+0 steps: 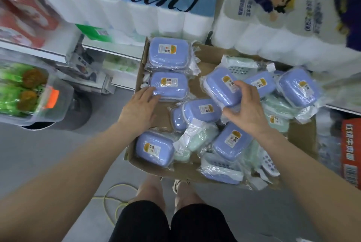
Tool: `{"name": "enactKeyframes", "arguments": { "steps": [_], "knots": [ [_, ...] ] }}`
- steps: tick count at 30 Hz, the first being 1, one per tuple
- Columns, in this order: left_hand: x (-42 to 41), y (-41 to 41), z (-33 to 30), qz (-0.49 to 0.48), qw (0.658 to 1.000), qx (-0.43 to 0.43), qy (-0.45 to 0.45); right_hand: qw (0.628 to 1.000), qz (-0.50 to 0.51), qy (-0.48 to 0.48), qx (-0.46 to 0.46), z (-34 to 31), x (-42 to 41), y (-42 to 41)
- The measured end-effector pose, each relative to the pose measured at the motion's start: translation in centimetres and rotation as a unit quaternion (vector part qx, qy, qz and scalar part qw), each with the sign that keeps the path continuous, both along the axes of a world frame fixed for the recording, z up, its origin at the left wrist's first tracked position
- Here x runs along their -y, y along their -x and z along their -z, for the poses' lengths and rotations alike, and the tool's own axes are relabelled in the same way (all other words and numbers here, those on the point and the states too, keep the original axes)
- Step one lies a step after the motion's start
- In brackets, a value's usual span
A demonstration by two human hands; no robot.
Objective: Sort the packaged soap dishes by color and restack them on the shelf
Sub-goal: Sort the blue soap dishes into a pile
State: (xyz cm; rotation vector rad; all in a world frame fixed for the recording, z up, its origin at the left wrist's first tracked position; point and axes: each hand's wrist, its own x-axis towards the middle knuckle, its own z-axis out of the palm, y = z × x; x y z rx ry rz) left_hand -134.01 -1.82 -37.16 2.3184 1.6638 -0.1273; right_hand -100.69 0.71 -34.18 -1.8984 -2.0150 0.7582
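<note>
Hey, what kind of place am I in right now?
Most likely a shop aisle or stockroom: big toilet paper multipacks on shelves, a cardboard box of bagged soap dishes, and a barcoded red carton.

The right hand (246, 105) grips a blue packaged soap dish (220, 89) and holds it above the cardboard box (140, 73). The left hand (139, 106) lies flat, and its fingertips touch another blue soap dish (169, 85) at the left side of the box. Behind that one stands a small stack of blue dishes (168, 54). More blue and green packaged dishes (201, 138) lie mixed in the box. Toilet paper packs (125, 7) stand behind it.
</note>
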Motion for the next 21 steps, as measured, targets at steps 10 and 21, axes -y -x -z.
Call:
{"name": "enactKeyframes", "arguments": {
  "steps": [10,21],
  "knots": [
    [4.1,0.4,-1.4,-0.137,0.99,-0.001,0.016,0.937,-0.329,-0.058,0.101,-0.2,-5.9,8.4],
    [7.0,-0.1,-0.3,-0.171,0.985,0.004,-0.022,0.969,-0.244,-0.001,0.038,1.5,-4.9,5.1]
  ]
}}
